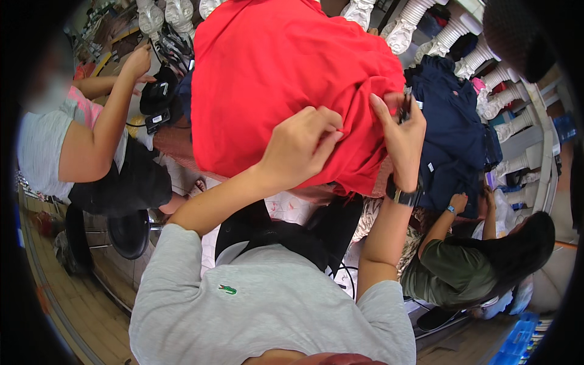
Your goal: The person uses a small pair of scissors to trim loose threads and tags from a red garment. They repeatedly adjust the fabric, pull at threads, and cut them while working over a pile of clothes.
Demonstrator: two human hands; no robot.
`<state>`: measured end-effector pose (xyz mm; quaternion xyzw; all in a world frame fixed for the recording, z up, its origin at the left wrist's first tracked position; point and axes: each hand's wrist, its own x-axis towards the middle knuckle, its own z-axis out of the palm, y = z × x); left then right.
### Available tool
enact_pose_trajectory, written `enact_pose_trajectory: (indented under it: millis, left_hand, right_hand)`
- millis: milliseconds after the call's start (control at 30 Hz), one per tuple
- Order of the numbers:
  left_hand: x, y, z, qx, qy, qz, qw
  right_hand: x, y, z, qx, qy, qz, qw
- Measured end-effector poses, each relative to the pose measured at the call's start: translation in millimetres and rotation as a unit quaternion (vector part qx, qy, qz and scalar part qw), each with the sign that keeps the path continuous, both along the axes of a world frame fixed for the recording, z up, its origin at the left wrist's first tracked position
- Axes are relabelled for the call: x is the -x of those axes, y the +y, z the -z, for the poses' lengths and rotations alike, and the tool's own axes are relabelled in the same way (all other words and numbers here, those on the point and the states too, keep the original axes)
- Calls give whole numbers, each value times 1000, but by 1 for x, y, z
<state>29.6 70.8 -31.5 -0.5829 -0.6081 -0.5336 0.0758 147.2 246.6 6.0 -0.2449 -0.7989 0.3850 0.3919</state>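
A large red cloth garment (pixel 274 79) lies spread and bunched in front of me, its right side rumpled into folds. My left hand (pixel 304 146) is closed in a pinch at these folds, the fingertips against the red fabric; any thread between them is too small to make out. Just right of it, my right hand (pixel 404 131) holds small dark thread snips (pixel 406 108) in its curled fingers. The right thumb is stretched out along the garment's edge. The snips are partly hidden by the fingers.
Dark navy garments (pixel 447 121) are piled to the right, where a co-worker in a green top (pixel 456 274) handles them. Another person in a grey top (pixel 91 134) works at the left beside a black device (pixel 158 118). White balusters (pixel 413 24) line the far side.
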Motion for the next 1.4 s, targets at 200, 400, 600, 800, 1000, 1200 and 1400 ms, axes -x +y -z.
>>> enact_pose_trajectory:
  millis: [200, 400, 600, 800, 1000, 1200, 1400]
  left_hand:
    - [-13, -27, -29, 74, -51, 54, 994]
    - [2, -24, -35, -5, -46, 87, 995]
    - [85, -29, -99, 10, -122, 63, 991]
    - [72, -34, -95, 25, 23, 7, 999]
    - [54, -4, -45, 13, 126, 46, 991]
    - [64, -7, -37, 28, -111, 121, 986]
    - [54, -5, -40, -119, -11, -76, 990]
  right_hand:
    - [-23, -28, 6, 141, 114, -89, 979]
    - [-28, -38, -52, -76, 241, 71, 965]
    - [6, -3, -75, -138, 168, -26, 976]
    - [51, 23, -12, 71, 79, -67, 992]
    - [44, 23, -4, -98, 177, 65, 977]
    - [4, -65, -11, 44, 111, -146, 982]
    - [40, -57, -2, 4, 121, -187, 975]
